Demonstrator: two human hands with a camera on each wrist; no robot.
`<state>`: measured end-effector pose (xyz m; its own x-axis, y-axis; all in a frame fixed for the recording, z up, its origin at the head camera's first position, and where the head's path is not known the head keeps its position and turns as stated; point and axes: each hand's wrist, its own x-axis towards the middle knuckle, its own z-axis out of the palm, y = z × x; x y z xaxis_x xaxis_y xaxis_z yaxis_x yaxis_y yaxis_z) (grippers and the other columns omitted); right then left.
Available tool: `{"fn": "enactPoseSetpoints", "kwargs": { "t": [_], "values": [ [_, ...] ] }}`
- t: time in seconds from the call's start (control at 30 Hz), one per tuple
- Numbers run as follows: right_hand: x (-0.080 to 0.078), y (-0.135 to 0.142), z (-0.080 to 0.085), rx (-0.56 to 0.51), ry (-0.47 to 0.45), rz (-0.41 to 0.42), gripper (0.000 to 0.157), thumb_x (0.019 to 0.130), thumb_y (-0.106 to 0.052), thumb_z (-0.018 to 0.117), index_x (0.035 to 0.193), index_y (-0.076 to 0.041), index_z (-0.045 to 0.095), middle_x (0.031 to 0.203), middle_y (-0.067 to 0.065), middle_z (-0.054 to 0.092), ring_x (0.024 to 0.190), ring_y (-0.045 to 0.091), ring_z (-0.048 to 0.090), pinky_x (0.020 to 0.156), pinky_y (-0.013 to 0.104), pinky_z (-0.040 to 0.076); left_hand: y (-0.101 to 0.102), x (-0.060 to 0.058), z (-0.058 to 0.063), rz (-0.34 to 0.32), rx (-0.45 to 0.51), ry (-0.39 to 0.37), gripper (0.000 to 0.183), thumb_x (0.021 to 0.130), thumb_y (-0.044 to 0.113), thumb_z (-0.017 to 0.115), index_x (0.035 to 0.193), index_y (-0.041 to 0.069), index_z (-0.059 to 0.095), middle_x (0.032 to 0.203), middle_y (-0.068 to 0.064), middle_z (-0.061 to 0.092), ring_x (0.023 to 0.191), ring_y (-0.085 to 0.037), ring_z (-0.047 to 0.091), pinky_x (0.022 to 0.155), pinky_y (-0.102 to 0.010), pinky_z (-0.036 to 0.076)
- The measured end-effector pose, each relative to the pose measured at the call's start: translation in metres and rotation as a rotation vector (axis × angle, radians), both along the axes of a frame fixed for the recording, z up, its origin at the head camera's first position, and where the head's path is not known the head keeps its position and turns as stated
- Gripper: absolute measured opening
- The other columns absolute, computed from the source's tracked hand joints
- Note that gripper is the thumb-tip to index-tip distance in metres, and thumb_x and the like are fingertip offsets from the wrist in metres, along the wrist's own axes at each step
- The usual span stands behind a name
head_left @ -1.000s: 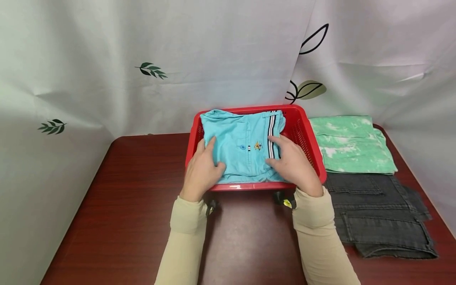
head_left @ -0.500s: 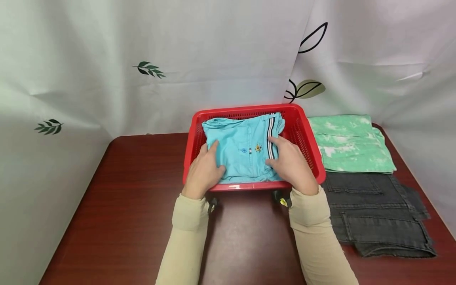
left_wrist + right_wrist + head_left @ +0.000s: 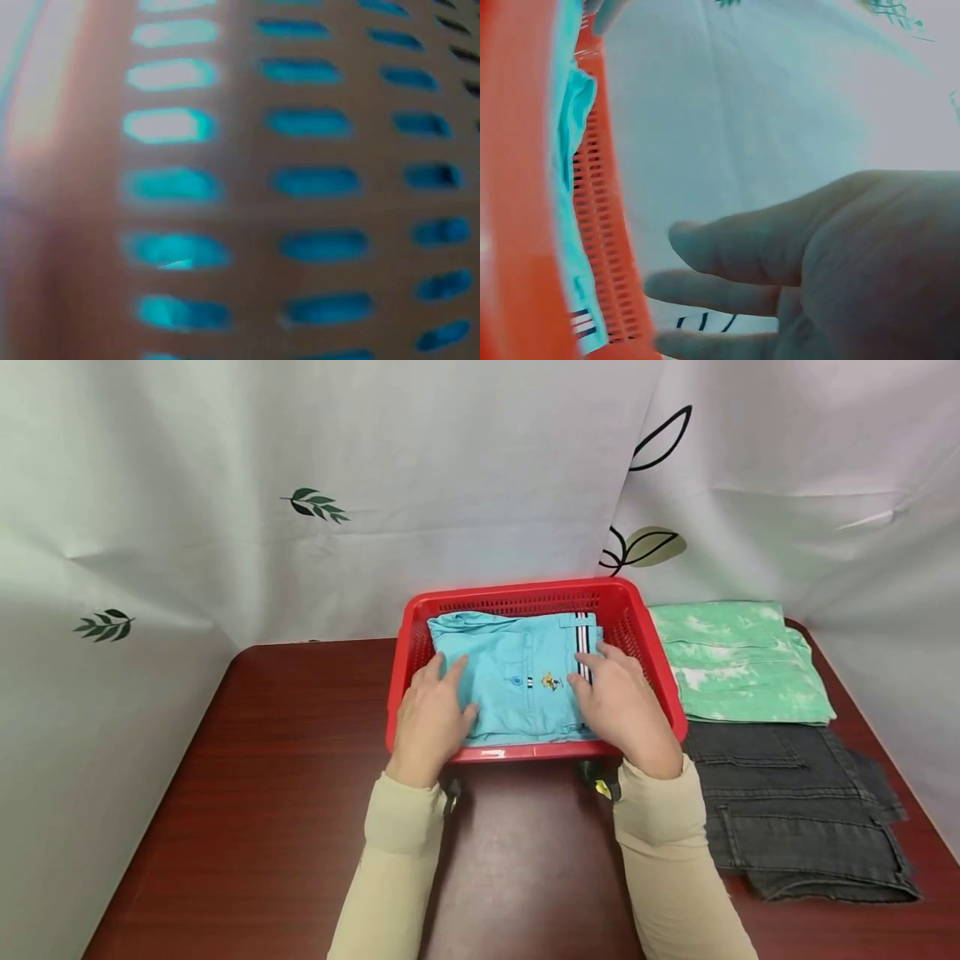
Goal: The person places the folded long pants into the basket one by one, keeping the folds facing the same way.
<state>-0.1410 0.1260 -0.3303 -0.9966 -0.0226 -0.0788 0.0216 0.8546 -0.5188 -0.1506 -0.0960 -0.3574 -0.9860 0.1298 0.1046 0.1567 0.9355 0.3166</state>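
Left hand (image 3: pixel 430 722) and right hand (image 3: pixel 622 702), both loosely spread, are flanking the blue garment (image 3: pixel 517 670) at eight and three o'clock.

Cream sleeves (image 3: pixel 388 893) end in broad folded cuffs (image 3: pixel 405 817). Dark fittings (image 3: pixel 590 771) show alongside, the right one with a yellow patch (image 3: pixel 603 788).

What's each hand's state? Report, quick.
Left hand: open, over the blue garment; contact unclear.
Right hand: open, holding nothing.
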Motion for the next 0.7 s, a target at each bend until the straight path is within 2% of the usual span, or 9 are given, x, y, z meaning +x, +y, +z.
{"fn": "enactPoseSetpoints", "kwargs": {
  "t": [0.17, 0.27, 0.33, 0.53, 0.7],
  "values": [
    [0.002, -0.002, 0.0, 0.017, -0.067, 0.07, 0.043, 0.089, -0.025, 0.058, 0.127, -0.005, 0.056, 0.126, 0.017, 0.053, 0.11, 0.033, 0.048, 0.087, 0.051, 0.045, 0.005, 0.009, 0.007, -0.031, -0.073, 0.026, 0.059, 0.076, 0.033, 0.074, 0.13, 0.018, 0.056, 0.135, -0.018, 0.045, 0.121, -0.036, 0.04, 0.095, -0.048, 0.04],
    [0.001, -0.004, -0.004, 0.027, -0.118, 0.099, 0.044, 0.089, -0.027, 0.058, 0.128, -0.007, 0.056, 0.121, 0.015, 0.057, 0.102, 0.03, 0.051, 0.079, 0.045, 0.048, 0.008, 0.012, 0.007, -0.042, -0.107, 0.03, 0.052, 0.077, 0.034, 0.072, 0.125, 0.018, 0.061, 0.13, -0.017, 0.051, 0.12, -0.034, 0.042, 0.091, -0.047, 0.041],
    [0.001, -0.004, -0.006, 0.042, -0.135, 0.121, 0.044, 0.089, -0.028, 0.058, 0.128, -0.008, 0.056, 0.12, 0.015, 0.057, 0.101, 0.029, 0.051, 0.079, 0.045, 0.048, 0.009, 0.012, 0.006, -0.056, -0.112, 0.021, 0.05, 0.077, 0.034, 0.072, 0.123, 0.017, 0.063, 0.125, -0.016, 0.056, 0.121, -0.032, 0.043, 0.092, -0.046, 0.04],
    [0.0, -0.006, -0.012, 0.092, -0.163, 0.193, 0.048, 0.087, -0.031, 0.06, 0.129, -0.01, 0.055, 0.12, 0.014, 0.058, 0.102, 0.03, 0.052, 0.079, 0.046, 0.049, 0.009, 0.009, 0.003, -0.083, -0.059, -0.084, 0.048, 0.079, 0.033, 0.07, 0.123, 0.016, 0.062, 0.116, -0.008, 0.063, 0.119, -0.032, 0.047, 0.098, -0.045, 0.038],
    [-0.001, -0.008, -0.015, 0.107, -0.165, 0.223, 0.049, 0.085, -0.032, 0.062, 0.129, -0.01, 0.056, 0.119, 0.013, 0.06, 0.099, 0.03, 0.054, 0.077, 0.044, 0.05, 0.007, 0.008, 0.001, -0.083, -0.016, -0.157, 0.038, 0.082, 0.033, 0.067, 0.115, 0.015, 0.068, 0.11, -0.003, 0.066, 0.102, -0.024, 0.057, 0.087, -0.041, 0.047]
  ]
}}
